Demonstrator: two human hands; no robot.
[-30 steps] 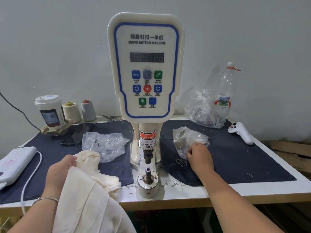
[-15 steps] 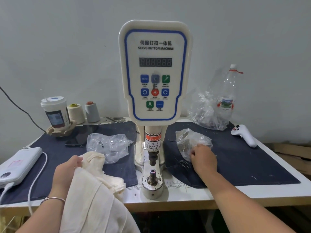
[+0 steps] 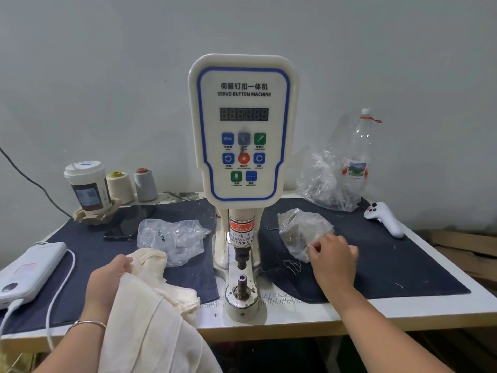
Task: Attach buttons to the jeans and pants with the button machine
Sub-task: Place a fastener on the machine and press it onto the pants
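Right hand [image 3: 333,258] stays at the button bag [image 3: 302,232] right of the machine [image 3: 243,162], fingers pinching at its plastic: a button is probably being drawn. Left hand [image 3: 109,281] keeps gripping the cream pants [image 3: 150,313] at the counter's [image 3: 295,316] front edge, not yet on the die [image 3: 241,285].

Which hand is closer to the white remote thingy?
Right. The right hand is at the plastic bag, left of the white controller. The left hand grips cream fabric beyond the machine.
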